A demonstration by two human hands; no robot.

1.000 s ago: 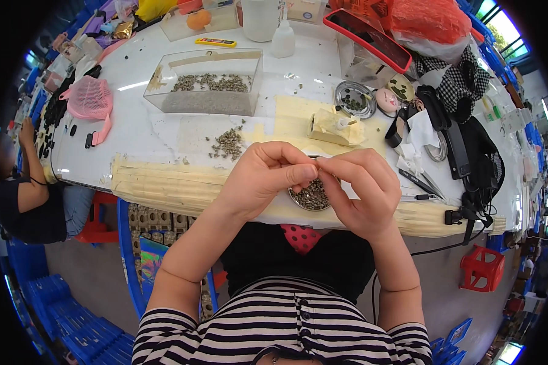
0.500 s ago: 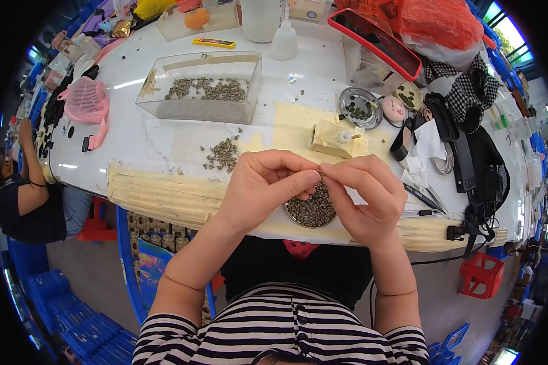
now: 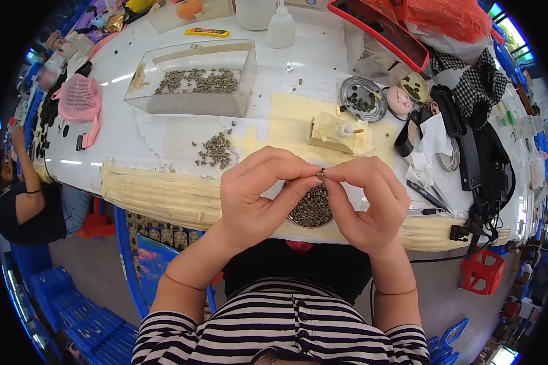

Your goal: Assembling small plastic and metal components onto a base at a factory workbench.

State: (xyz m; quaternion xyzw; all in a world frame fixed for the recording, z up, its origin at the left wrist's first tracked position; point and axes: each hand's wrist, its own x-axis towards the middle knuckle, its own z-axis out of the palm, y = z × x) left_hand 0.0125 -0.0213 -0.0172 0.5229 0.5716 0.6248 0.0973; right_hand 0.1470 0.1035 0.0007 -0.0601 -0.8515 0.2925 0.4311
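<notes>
Both hands sit slightly lower and nearer the body than half a second ago, and the small piece between them shows more plainly. Closest in, the left hand point(image 3: 256, 194) and right hand point(image 3: 365, 201) meet fingertip to fingertip above the near edge of the tabletop point(image 3: 323, 67). Each grip is narrow: thumb and forefinger of both hands pinch one small brown metal part point(image 3: 320, 175) from either side, and it is held in the air, touching nothing else. Directly beneath it, partly hidden by the thumbs, lies a round dish of small dark parts point(image 3: 312, 207) at the tabletop's front edge, on the strip of yellowed tape point(image 3: 152, 191) that covers that edge.

Just beyond the left hand a loose heap of greyish parts point(image 3: 216, 149) lies on the bare white surface. Beyond the right hand a small tape-wrapped block with a short peg point(image 3: 338, 131) rests on a yellow patch. To the right are tweezers point(image 3: 429, 196) and black straps point(image 3: 469, 158). Farther off stands a clear plastic box point(image 3: 192, 79) with more grey parts spread over its floor, and a round metal tin point(image 3: 363, 98) holding a few dark pieces. A pink mesh scoop point(image 3: 79, 100) lies at the far left, a white squeeze bottle point(image 3: 281, 27) at the back edge. Another person's arm point(image 3: 21, 182) shows at the far left.
</notes>
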